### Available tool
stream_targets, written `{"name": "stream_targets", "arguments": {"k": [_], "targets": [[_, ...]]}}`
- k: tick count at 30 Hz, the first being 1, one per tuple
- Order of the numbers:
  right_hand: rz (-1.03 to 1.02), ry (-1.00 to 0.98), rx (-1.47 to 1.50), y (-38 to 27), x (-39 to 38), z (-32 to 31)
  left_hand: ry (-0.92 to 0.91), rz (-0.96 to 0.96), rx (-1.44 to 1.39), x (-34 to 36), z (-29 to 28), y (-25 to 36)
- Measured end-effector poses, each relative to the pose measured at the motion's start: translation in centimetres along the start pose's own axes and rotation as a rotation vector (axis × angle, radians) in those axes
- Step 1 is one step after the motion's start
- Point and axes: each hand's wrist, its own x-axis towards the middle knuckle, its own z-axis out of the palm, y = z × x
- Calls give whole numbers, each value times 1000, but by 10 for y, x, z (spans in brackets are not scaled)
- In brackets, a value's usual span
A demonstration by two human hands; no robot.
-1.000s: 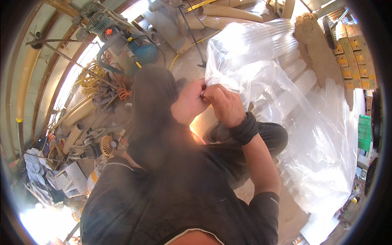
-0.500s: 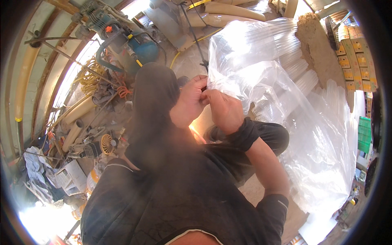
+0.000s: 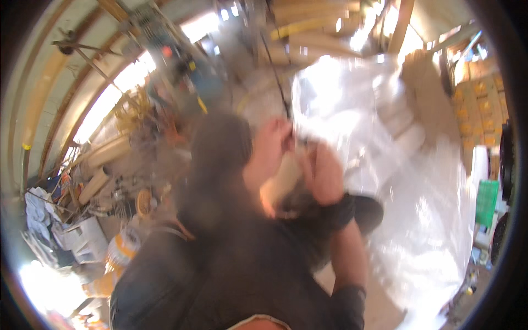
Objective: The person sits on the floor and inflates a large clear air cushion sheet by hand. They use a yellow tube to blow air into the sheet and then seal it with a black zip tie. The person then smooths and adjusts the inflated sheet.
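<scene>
The picture is blurred by motion. My left hand (image 3: 268, 149) is raised beside the upper edge of a large clear plastic bag or sheet (image 3: 418, 231), its fingers curled near that edge; whether it holds the plastic is unclear. My right hand (image 3: 323, 171), in a dark wristband, is a little lower and to the right, apart from the left, fingers bent but smeared. The plastic covers long clear ribbed pieces and spreads down the right side, beside my bent dark-clothed knee (image 3: 367, 213).
A blue-green compressor (image 3: 201, 82) stands at upper left, with coiled yellow hose (image 3: 132, 107), tubes (image 3: 93, 184) and clutter below it. Cardboard rolls (image 3: 302, 19) lie at the back. At the right are perforated tan strips (image 3: 478, 104) and a green crate (image 3: 485, 203).
The whole view has shifted and blurred, scenery appearing lower. My hands, together at the plastic's gathered edge earlier, are now separated, the right one drawn down and away from the left.
</scene>
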Motion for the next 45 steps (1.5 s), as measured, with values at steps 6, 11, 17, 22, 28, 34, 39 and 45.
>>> {"name": "stream_targets", "arguments": {"k": [6, 11, 17, 22, 28, 34, 39, 45], "targets": [[-9, -142, -147, -18, 16, -10, 23, -657, -648, -3, -7, 5], [-148, -264, -366, -18, 20, -14, -30, -564, -444, -9, -9, -9], [-346, -187, -131, -12, 23, 0, -93, -734, -704, -9, -21, -26], [-156, -100, 203, -18, 10, 15, -86, -886, -1172, 2, -24, -13], [24, -24, 479, -16, -3, 14, -232, -275, -367, 2, -21, 6], [-74, 54, 406, -17, -21, 19, 94, -735, -516, 14, -1, -34], [33, -95, 470, -22, -28, 24, 367, -905, -714, 10, 12, -21], [400, -178, 682, 19, -21, 43, 191, -786, -702, 13, 0, -5]]}}
